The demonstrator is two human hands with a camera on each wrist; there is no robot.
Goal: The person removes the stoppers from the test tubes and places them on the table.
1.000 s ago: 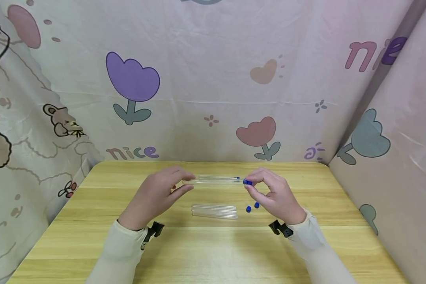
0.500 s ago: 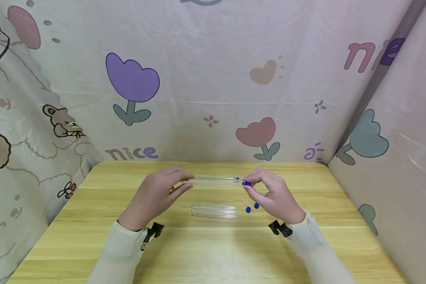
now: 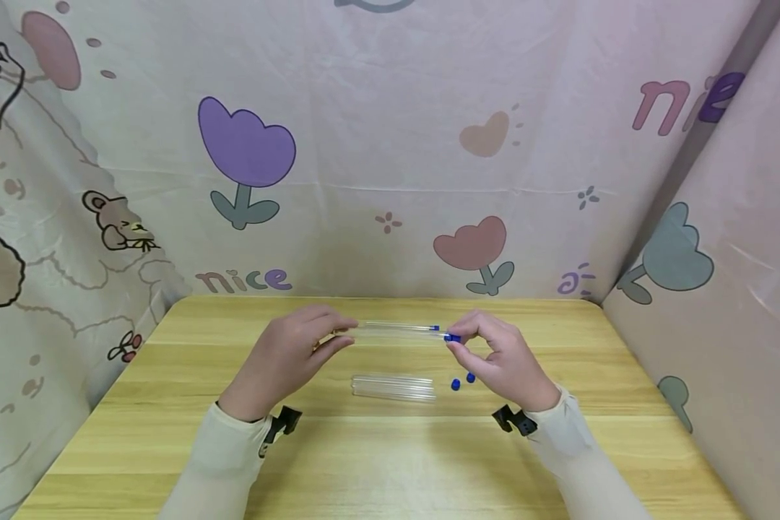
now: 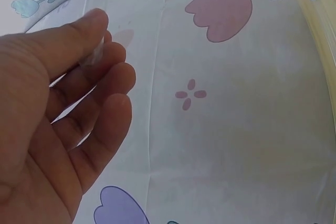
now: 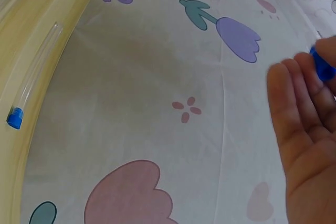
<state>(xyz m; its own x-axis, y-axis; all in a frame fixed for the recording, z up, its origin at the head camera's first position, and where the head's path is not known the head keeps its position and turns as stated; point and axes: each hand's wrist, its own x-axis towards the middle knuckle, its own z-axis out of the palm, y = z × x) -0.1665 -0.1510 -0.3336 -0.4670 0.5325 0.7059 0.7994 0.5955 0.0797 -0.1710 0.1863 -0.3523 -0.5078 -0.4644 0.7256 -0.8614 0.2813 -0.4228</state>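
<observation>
A clear test tube [image 3: 399, 334] is held level above the table between the two hands. The left hand [image 3: 302, 347] pinches its far left end between thumb and fingers; in the left wrist view a bit of clear tube end [image 4: 94, 56] shows behind the thumb. At the tube's right end, the right hand [image 3: 497, 354] pinches a blue cap [image 3: 453, 338] with thumb and forefinger. That same blue cap [image 5: 322, 65] appears at the right edge of the right wrist view, partly covered by the thumb. Whether the cap is fully seated cannot be told.
Behind the held tube lies another clear tube [image 5: 38, 69] with a blue cap [image 5: 15, 118] on it. Several uncapped tubes [image 3: 393, 388] lie side by side nearer the person. Two loose blue caps, one left [image 3: 456, 384] and one right [image 3: 471, 377], sit below the right hand.
Both hands stay almost in place. The capped right end of the held tube has dipped very slightly with the right fingers.
</observation>
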